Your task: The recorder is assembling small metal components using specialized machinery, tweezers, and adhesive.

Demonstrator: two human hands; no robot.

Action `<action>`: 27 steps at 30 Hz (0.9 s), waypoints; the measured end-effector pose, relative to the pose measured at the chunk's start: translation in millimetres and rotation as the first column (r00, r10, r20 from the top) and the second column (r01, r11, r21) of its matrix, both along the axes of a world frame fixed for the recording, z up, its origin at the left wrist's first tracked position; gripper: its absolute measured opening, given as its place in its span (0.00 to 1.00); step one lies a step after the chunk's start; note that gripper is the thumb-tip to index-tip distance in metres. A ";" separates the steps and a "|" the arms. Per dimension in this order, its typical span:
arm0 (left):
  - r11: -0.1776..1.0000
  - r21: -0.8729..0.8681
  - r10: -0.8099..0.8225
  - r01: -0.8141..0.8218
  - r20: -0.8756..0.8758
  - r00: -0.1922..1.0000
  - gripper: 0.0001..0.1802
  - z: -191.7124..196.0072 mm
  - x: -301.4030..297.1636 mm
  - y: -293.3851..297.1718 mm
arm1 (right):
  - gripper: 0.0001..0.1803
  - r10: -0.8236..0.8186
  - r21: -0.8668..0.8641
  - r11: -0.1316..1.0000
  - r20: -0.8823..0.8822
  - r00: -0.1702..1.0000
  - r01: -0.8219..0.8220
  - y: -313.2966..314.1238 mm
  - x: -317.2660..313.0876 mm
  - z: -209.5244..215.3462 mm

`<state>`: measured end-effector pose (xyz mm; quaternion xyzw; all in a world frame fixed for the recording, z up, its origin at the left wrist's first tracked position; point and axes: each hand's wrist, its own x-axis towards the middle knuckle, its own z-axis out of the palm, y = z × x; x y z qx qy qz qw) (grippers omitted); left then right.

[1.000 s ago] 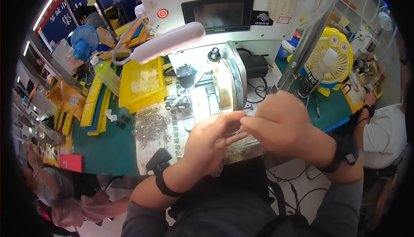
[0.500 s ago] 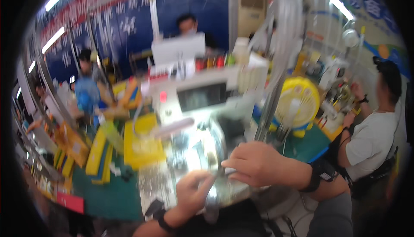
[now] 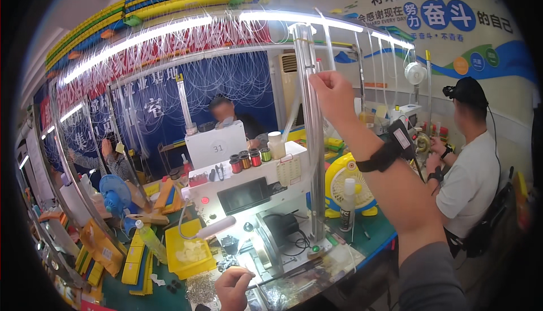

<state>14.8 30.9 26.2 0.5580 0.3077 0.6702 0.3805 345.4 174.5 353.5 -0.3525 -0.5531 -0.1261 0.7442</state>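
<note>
My right hand (image 3: 335,97) is raised high in front of the upright metal post (image 3: 308,124). Its thumb and fingertips are pinched together; whatever they hold is too thin or small to make out. Low at the front, my left hand (image 3: 233,289) is also closed in a pinch, by the near edge of a lit white machine (image 3: 249,169). A thin dark rod (image 3: 285,274) runs rightward from near its fingertips; I cannot tell whether it is gripped. Behind that hand, the machine's round wheel part (image 3: 263,251) sits under a small lamp (image 3: 216,227).
Left of the machine lie a yellow tray (image 3: 184,246) with pale pieces and a yellow-green bottle (image 3: 150,240). Thread spools (image 3: 245,159) line the machine's top. At right stand a yellow fan (image 3: 338,178) and a spray can (image 3: 347,203); beyond them sits a co-worker (image 3: 469,164).
My right hand has risen from beside the left hand to up near the post. My left hand has shifted lower and slightly left in view. The view has tilted upward.
</note>
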 end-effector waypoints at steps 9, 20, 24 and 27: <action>0.995 -0.095 -0.034 0.031 -0.035 0.999 0.03 12.5 -9.3 -20.4 | 0.08 0.311 -0.032 0.949 -0.052 0.949 -0.313 -49.1 -38.7 -32.2; 0.979 -0.051 -0.200 0.196 -0.089 0.976 0.04 -0.6 -8.2 -16.6 | 0.08 0.479 -0.351 0.878 0.658 0.581 -0.326 -130.6 -123.2 -265.7; 0.981 -0.059 -0.192 0.186 -0.135 0.972 0.04 -5.5 -7.2 -15.8 | 0.09 0.484 -0.367 0.875 0.652 0.583 -0.316 -128.9 -126.0 -274.1; 0.981 -0.079 -0.186 0.176 -0.143 0.972 0.04 -7.7 -6.5 -16.3 | 0.09 0.463 -0.353 0.886 0.667 0.583 -0.300 -126.6 -124.3 -276.7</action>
